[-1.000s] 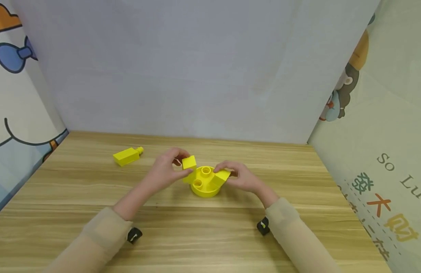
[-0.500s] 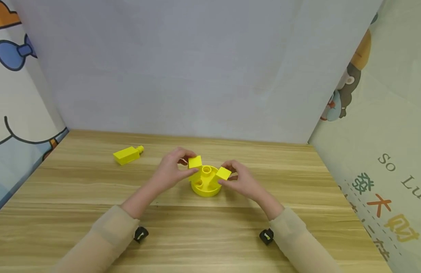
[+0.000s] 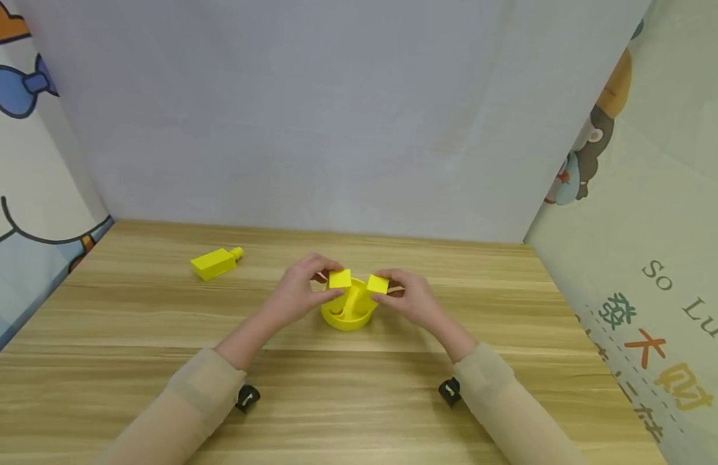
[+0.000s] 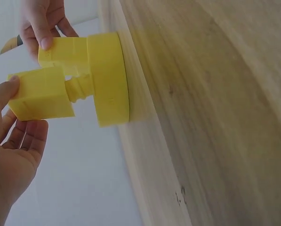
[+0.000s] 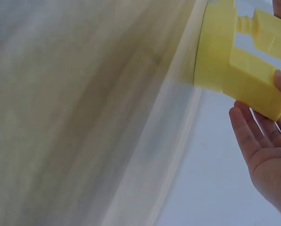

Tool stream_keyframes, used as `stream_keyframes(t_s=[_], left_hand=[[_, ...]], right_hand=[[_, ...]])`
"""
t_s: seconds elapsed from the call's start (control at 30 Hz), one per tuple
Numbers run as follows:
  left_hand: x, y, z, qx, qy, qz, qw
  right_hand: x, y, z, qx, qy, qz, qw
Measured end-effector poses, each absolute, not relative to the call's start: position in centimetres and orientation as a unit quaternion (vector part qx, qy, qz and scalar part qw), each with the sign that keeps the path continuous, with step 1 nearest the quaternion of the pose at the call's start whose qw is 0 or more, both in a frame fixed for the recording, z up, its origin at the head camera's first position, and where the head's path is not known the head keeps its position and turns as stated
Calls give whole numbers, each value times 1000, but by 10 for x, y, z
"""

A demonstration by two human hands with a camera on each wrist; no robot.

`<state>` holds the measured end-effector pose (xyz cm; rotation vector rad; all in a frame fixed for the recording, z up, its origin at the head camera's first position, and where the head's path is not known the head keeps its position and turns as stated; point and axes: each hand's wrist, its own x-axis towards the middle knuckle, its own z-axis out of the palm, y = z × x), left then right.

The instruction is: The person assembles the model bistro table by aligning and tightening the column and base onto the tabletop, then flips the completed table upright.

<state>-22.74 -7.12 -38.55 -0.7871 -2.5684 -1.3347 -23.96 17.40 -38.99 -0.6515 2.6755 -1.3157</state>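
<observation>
A round yellow base with a raised rim stands on the wooden table. My left hand pinches a square yellow block upright over it. In the left wrist view, the block's threaded end points down at the base, part of the thread showing; how far it enters is hidden. My right hand grips a second square block, which stands against the base with no thread visible below it. A third yellow block, threaded end exposed, lies on its side at the back left.
A plain grey backdrop rises behind the wooden table. Printed cloth sheets flank both sides. Black devices are worn under the wrists.
My left hand has shifted right with its block, over the base and closer to the other block. The right hand's block has gone from tilted to more upright.
</observation>
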Motion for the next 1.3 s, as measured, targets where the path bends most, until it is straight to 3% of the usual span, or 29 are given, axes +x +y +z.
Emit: stream_keyframes(t_s=[0.8,1.1,1.3], left_hand=[[-231,-70,-397,-350,-841,-409,52],[-227,-67,-392,-316,-862,-395,26],[-220,-54,-386,-231,-886,-402,24]], right_hand=[[-245,176,-386,-241,879,-408,52],[-245,175,-389,-248,880,-404,43],[-246,176,-389,-251,882,-396,34]])
